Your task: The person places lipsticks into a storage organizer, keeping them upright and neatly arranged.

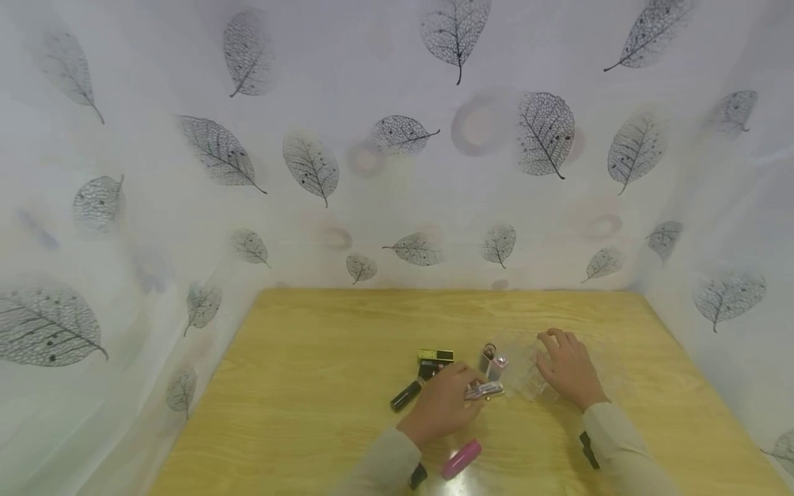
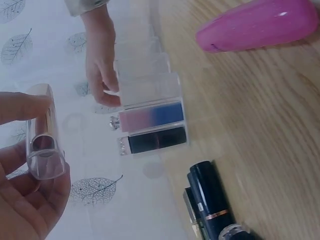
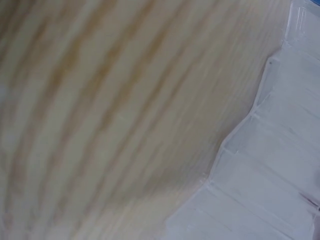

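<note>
Pink tube [image 1: 462, 459] and black tube [image 1: 406, 396] flank the left hand [image 1: 443, 406].

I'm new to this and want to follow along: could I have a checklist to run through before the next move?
1. Left hand gripping the clear tube: ok, held securely enough to stay up.
2. Room in the clear organizer: ok, several slots look unfilled.
3. Right hand steadying the organizer: cannot tell, contact is unclear.
4. Clear tube in a slot: not ok, held outside.
5. Pink item away from the organizer: ok, lying apart on the table.
</note>
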The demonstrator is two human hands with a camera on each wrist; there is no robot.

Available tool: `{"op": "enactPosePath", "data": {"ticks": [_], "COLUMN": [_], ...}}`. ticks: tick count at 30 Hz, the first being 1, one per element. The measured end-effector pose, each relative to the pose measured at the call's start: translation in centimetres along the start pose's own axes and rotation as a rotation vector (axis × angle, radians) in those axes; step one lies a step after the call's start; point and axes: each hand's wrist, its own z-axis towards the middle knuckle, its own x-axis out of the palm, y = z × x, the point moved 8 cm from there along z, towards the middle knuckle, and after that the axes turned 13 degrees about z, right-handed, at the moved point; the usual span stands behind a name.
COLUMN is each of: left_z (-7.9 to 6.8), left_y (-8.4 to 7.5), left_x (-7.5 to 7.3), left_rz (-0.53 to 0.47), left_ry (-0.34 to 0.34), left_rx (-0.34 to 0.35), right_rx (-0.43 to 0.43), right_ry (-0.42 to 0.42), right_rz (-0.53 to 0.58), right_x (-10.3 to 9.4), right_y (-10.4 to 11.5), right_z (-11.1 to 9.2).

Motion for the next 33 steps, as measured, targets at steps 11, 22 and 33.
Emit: {"op": "enactPosePath", "data": {"ticks": [11,22,33], "left_z": [0.0,0.1,0.1], "left_y": [-0.3,-0.2,-0.1], "left_x": [-1.6,-2.3,-3.1], "left_rz": [-0.065,-0.072,-0.041], "left_ry": [-0.029,-0.077,-0.11], "left_rx": [0.014,0.019,0.038], "right_rx": [-0.005,-0.115,-0.431], "right_ry": [0.036,-0.004,-0.054], "right_rz": [-0.024,0.189,0.329], "right_x": [-0.1,-3.3,-6.0], "right_y": [-0.1,6.1,15.7], "right_z": [0.3,1.5,1.1]}}
